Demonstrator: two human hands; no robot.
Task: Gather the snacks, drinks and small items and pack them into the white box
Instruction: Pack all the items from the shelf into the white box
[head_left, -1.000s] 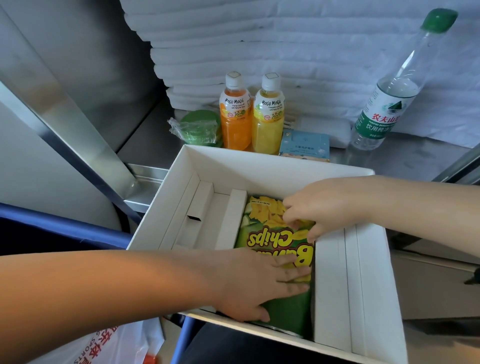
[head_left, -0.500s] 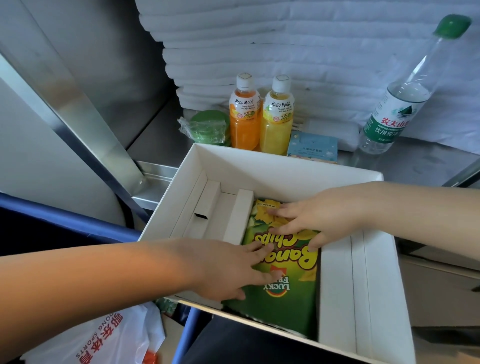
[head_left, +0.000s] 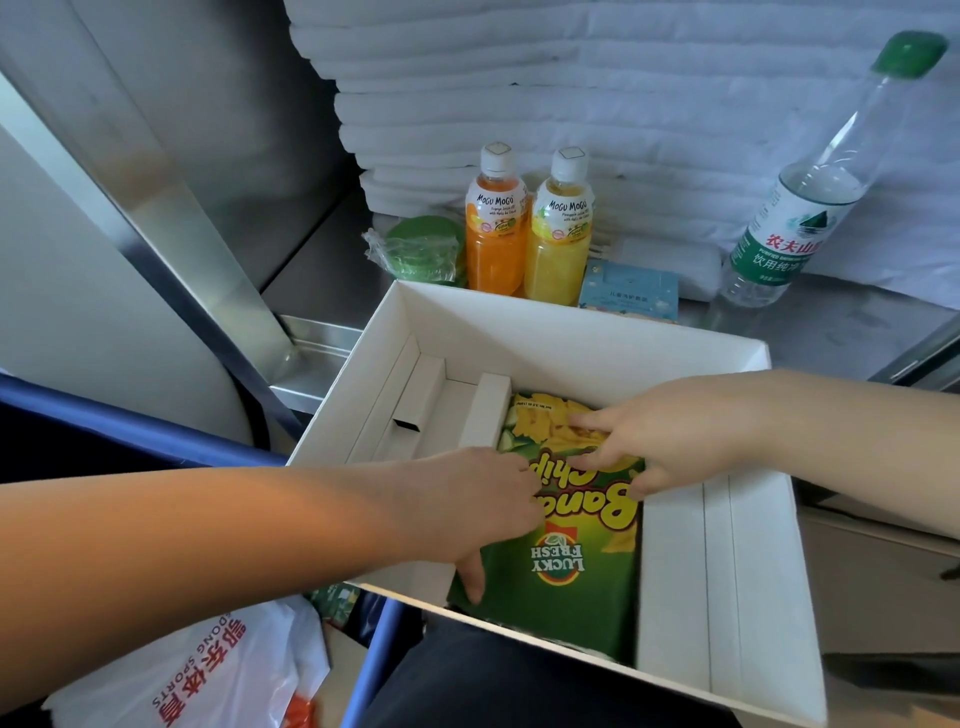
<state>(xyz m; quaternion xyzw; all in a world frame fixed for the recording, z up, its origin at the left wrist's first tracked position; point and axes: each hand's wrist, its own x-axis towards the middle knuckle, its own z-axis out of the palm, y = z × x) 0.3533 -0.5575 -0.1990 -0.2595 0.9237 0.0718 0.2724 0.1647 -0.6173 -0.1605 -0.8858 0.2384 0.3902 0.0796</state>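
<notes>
The person is packing the first snack. The chip bag (head_left: 571, 561) is lying flat in the middle part of the white box (head_left: 571, 332), running from the near edge up toward the far edge. Both hands are patting it down.

The left hand (head_left: 483, 509) is resting on the bag's left side. Its fingers are lying loose on the bag and its thumb is pointing at the near edge; it is not gripping anything. The right hand (head_left: 675, 441) is lying on the top part of the bag with its fingers spread out straight. It is pressing, not holding.

I think the bag is nearly settled. Next, the hands are going to have to let go and reach over the far edge of the box. The things waiting there are standing on the metal shelf (head_left: 857, 322): an orange drink (head_left: 493, 244) and a yellow drink (head_left: 558, 249) side by side, a green tub (head_left: 423, 249) in clear wrap by the far left corner, a little blue box (head_left: 631, 291), and a tall water bottle (head_left: 795, 218) off to the right. The side parts of the box are still waiting to be filled.

A second ago the left hand was lying right across the middle of the bag. Now it is sitting at the left side, so more of the green bag is showing. The right hand's fingers were bent then; now they are stretching out flat.
</notes>
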